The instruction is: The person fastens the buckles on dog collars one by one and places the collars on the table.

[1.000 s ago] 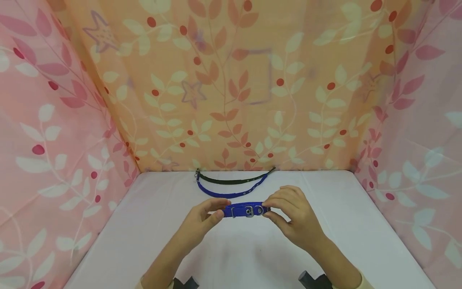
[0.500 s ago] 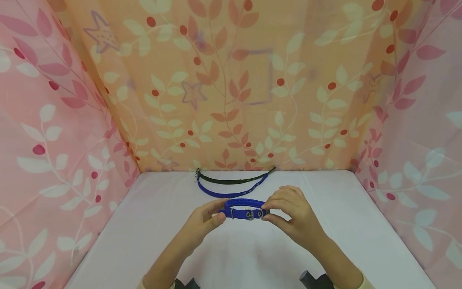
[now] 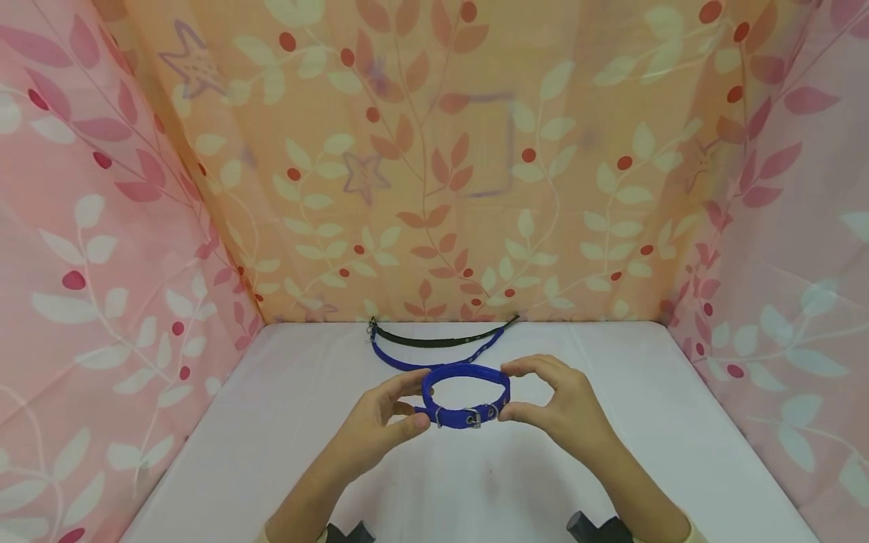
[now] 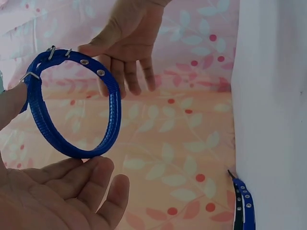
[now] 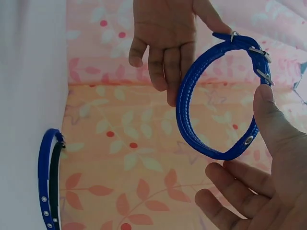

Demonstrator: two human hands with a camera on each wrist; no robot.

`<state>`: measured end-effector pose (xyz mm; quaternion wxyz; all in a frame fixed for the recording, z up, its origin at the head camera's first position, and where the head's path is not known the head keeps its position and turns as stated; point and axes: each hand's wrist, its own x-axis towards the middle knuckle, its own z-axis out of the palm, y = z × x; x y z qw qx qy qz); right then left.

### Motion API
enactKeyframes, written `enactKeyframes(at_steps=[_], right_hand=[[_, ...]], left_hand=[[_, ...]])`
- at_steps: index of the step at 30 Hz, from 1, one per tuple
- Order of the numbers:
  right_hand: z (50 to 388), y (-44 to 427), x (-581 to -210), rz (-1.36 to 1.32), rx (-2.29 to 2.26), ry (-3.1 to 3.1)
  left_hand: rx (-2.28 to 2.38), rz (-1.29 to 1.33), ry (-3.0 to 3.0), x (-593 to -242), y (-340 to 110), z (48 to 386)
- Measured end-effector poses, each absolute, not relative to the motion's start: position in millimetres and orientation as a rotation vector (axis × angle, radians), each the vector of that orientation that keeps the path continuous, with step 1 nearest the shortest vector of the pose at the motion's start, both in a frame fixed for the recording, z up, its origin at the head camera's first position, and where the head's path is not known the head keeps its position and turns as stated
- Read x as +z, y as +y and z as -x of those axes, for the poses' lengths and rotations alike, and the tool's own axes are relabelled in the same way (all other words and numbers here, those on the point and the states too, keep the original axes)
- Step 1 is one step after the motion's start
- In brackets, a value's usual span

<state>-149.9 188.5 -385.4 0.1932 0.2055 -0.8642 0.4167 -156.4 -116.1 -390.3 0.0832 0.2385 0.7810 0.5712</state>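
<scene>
A blue collar [image 3: 464, 419] is buckled into a loop and held up over the table. In the head view its metal buckle and rings face me. My left hand [image 3: 380, 418] holds the loop's left side between thumb and fingers, beside the strap's short free end. On the right side, my right hand [image 3: 573, 403] grips it with the thumb low and the fingers at the upper edge. The right wrist view shows the stitched inner face of the collar [image 5: 184, 115] and one eyelet near the right fingers. Both hands' outer fingers extend away from the loop.
Behind the held collar, a second blue collar [image 3: 403, 365] and a dark green collar [image 3: 434, 343] lie unrolled on the white table [image 3: 285, 377], curved along its back edge. Floral curtains [image 3: 421, 151] enclose the back and sides.
The collar has tilted and spread from a flat band to an open oval, its buckle side lower. My right fingers have lifted and my hands have parted slightly. The collars behind stay put.
</scene>
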Motion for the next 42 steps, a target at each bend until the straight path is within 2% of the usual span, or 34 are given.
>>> enactKeyframes(at_steps=[5, 21, 28, 34, 42], right_hand=[[147.7, 189.4, -384.7, -0.443, 1.329, -2.532], [153.6, 183.5, -392.2, -0.431, 1.461, -2.556], [161.9, 158.2, -407.5, -0.447, 1.592, -2.546], [171.4, 134.4, -422.6, -0.440, 1.637, -2.563], [187.4, 102.3, -445.7, -0.540, 1.632, -2.596]], left_hand=[[1.710, -0.710, 2.392, -390.9, -113.0, 155.9], [1.637, -0.679, 2.540, -388.3, -114.5, 165.2], [1.490, -0.637, 2.635, -396.7, -144.4, 170.3], [1.519, -0.695, 2.650, -416.1, -169.8, 179.4], [1.477, -0.639, 2.705, -440.3, -199.8, 192.1]])
